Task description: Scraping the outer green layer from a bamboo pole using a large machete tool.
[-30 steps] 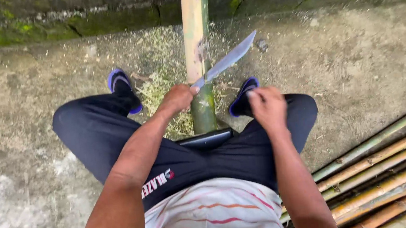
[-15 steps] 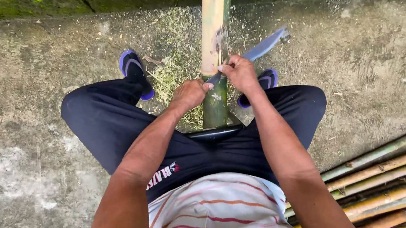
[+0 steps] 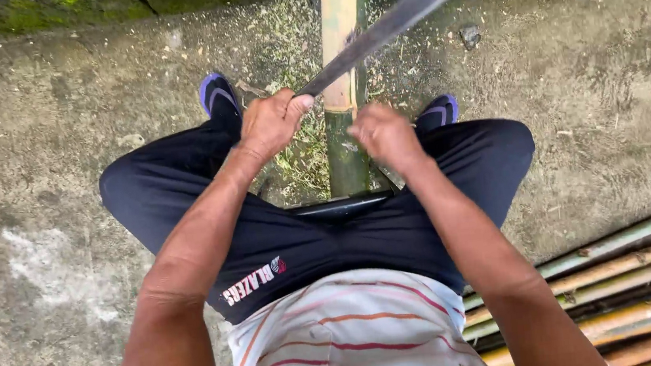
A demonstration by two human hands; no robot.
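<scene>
Concrete ground (image 3: 44,234) on the left; the left hand (image 3: 270,123) is fisted round the handle of a long machete (image 3: 397,18), its blade slanting across the upright bamboo pole (image 3: 344,86); the right hand (image 3: 386,136), loosely curled beside the pole, holds nothing visible; stacked bamboo poles (image 3: 630,289) lie far right

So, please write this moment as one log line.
left hand: grips long blade | right hand: by bamboo pole | blade crosses pole

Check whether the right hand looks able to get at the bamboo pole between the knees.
Probably yes: the right hand hovers just beside the bamboo pole, apparently empty, nothing between them. The long blade, held by the left hand, crosses the pole higher up.
</scene>
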